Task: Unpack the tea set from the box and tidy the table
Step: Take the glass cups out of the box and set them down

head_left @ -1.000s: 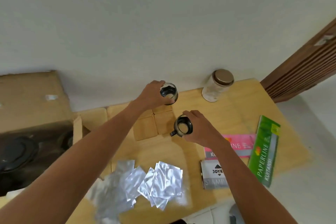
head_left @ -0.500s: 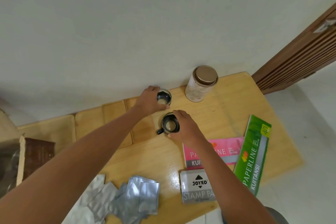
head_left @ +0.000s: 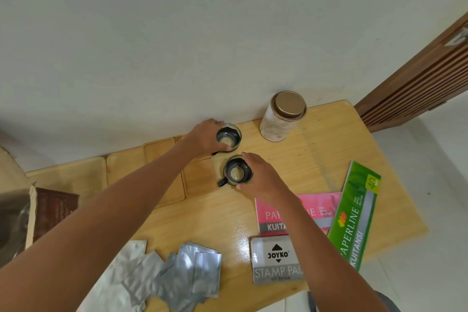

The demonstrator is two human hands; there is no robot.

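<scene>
Two cups sit on the table [head_left: 316,159] left of the jar [head_left: 282,116]. Your left hand [head_left: 202,138] grips the far cup [head_left: 228,136]; your right hand [head_left: 260,177] clasps the near cup [head_left: 236,172].

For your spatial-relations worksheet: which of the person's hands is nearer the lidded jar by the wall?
Left. The left hand grips a cup just beside the jar; the right hand sits lower, holding the nearer cup.
</scene>
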